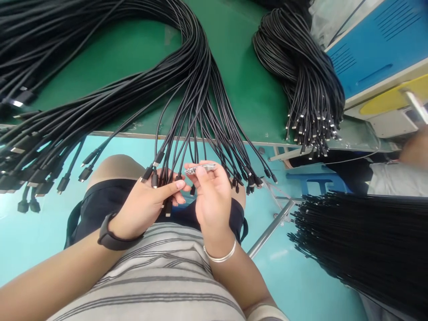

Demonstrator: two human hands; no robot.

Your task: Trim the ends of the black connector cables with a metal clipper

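My left hand (147, 200) is closed around several black cables (172, 133) near their plug ends, with plugs (157, 158) sticking out between and above the fingers. The cables hang over the table's front edge above my lap. In my right hand (214, 196) is a small silver nail clipper (202, 168), pinched between thumb and fingers. Its jaw end points left, close to a cable beside my left fingertips. Whether the jaws touch that cable I cannot tell. More hanging plugs (249, 178) lie just right of my right hand.
A large cable bundle (187, 40) arches over the green table (234, 89); more plugs (36, 174) hang at left. A tied bundle (301, 67) lies at the back right, by a blue machine panel (384, 40). Cables (361, 240) on the right hang near a metal bar (270, 229). Part of another person (416, 149) shows.
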